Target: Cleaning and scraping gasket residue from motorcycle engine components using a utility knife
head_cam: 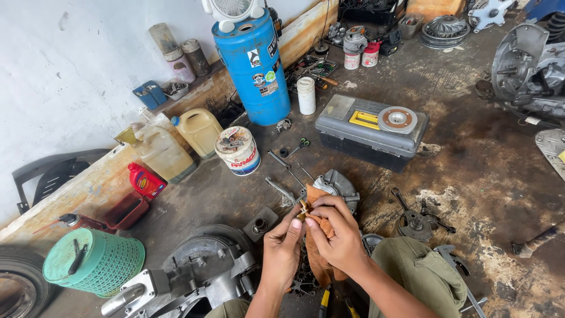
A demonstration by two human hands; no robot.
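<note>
Oily floor (471,159), part (302,208) hidden behind fingers (321,213)

Both forearms are bare from wrist to elbow, with no sleeve, glove, watch or band on either. The left hand (281,247) and the right hand (338,235) are bare too, with short nails and dark grease smudges on the fingers (294,224) and knuckles. Below and to the right of the hands, the knee is covered by olive-green trousers (424,274) of loose, creased cloth with a folded seam along the leg, and a smaller patch of the same cloth shows below the left forearm at the bottom edge.
</note>
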